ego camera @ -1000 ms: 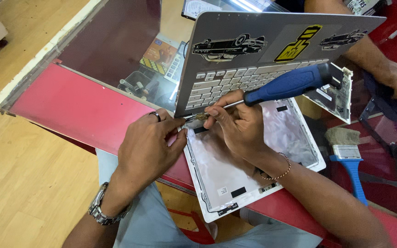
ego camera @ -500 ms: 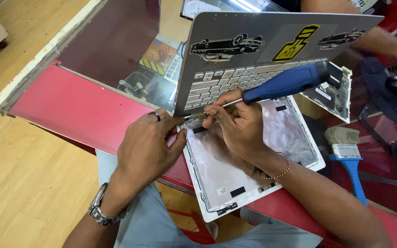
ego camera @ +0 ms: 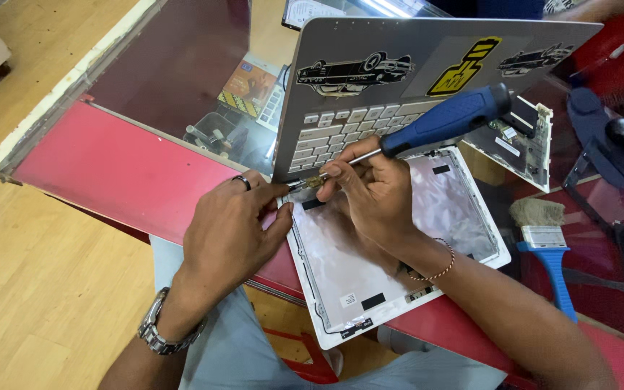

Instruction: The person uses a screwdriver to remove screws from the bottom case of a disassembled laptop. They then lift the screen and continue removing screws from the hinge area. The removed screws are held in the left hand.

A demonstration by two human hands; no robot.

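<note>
Almost nothing has moved since half a second ago: both hands sit at the same spot, and only the far person's arm at the top right has slid mostly out of sight.

What the screwdriver [ego camera: 438, 123] tip touches is hard to see, because fingers cover it. It is where the laptop's grey lid [ego camera: 427, 65] meets the white bottom shell [ego camera: 391, 267]. The right hand [ego camera: 373, 198] grips the thin metal shaft, with the blue handle sticking up and right. The left hand [ego camera: 229, 231] pinches the shell's corner near the tip.

A paintbrush [ego camera: 547, 249] with a blue handle lies on the glass counter [ego camera: 175, 87] to the right, well apart. The lid hides the keyboard's far side.
</note>
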